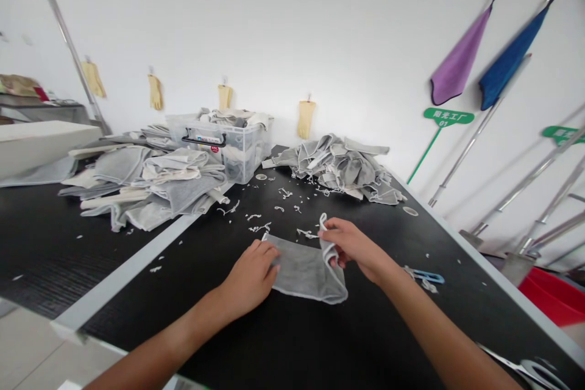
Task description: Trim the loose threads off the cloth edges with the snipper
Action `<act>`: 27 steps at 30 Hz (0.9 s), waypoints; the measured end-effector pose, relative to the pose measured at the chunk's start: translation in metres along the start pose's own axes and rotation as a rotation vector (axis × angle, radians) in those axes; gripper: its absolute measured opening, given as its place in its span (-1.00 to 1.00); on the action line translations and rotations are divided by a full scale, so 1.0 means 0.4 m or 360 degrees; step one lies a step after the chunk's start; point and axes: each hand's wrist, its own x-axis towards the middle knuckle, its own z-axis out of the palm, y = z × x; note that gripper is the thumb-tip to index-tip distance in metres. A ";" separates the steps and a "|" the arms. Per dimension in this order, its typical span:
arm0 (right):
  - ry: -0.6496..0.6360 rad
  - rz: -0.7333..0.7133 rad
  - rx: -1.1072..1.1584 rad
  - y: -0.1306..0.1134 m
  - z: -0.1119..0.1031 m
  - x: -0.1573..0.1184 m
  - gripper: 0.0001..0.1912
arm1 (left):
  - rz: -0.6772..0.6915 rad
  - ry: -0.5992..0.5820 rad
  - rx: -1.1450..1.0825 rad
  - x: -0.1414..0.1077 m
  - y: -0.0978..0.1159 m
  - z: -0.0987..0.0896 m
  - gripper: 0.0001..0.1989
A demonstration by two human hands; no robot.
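Observation:
A thin grey cloth (297, 266) lies on the black table between my hands, its right end lifted and curled. My left hand (253, 271) rests on the cloth's left edge, thumb a little apart from the bent fingers. At the right end, my right hand (347, 244) pinches the raised, folded edge between thumb and fingers. White thread scraps (307, 234) are scattered just beyond the cloth.
Behind are a heap of grey cloths (342, 164), a clear plastic bin (244, 155) filled with cloths, and another cloth pile (169, 180) at left. A blue tool (427, 276) and scissors (525, 370) lie on the right of the table (283, 353).

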 end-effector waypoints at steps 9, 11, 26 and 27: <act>-0.0166 -0.0088 0.0100 -0.006 0.185 0.121 -0.88 | -0.0262 0.0077 -0.0147 0.008 -0.058 -0.019 -0.61; -0.0193 -0.0111 0.0074 0.013 0.218 0.138 -0.87 | -0.0340 0.0111 -0.0268 0.010 -0.065 -0.020 -0.57; -0.0437 -0.0297 -0.0958 0.033 0.069 0.117 -0.78 | -0.0420 0.0139 -0.0037 0.003 -0.078 -0.002 -0.74; -0.0422 -0.0220 -0.1061 0.027 0.049 0.112 -0.74 | -0.0441 0.0147 -0.0011 0.000 -0.079 -0.002 -0.74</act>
